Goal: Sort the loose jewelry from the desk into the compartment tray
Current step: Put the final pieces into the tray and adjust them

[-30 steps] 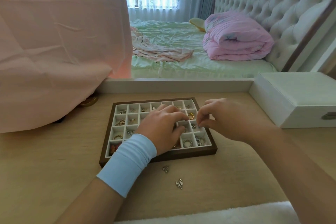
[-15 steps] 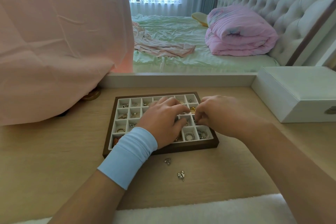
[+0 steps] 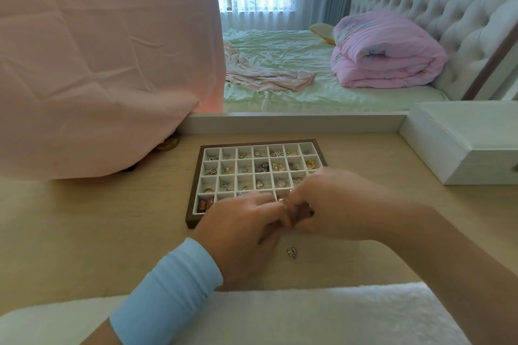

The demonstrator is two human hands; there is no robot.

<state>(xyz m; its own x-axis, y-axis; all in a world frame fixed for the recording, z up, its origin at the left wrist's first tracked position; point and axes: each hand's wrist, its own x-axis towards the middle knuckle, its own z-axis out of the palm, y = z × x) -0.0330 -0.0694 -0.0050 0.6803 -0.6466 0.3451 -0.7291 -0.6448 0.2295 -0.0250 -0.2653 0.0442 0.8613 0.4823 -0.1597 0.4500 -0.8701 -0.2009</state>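
Two hands: they meet fingertip to fingertip over the near edge of the tray (image 3: 195, 190).
Left hand (image 3: 244, 235): fingers curled, tips pinching a small gold piece (image 3: 283, 201); a light-blue wristband (image 3: 168, 288) covers the wrist.
Right hand (image 3: 344, 204): blurred, fingers bent in towards the same gold piece; whether they grip it I cannot tell.
Arms: both forearms reach in from the near edge and angle towards each other.
Tray: it sits on the desk (image 3: 112, 218) with small white compartments, most holding rings and charms; a reddish piece (image 3: 204, 203) lies in the near-left one, and the hands hide part of the near row.
Loose charm (image 3: 292, 252): on the desk just in front of the tray, below the hands.
White box (image 3: 462, 148): lid down, to the right of the tray.
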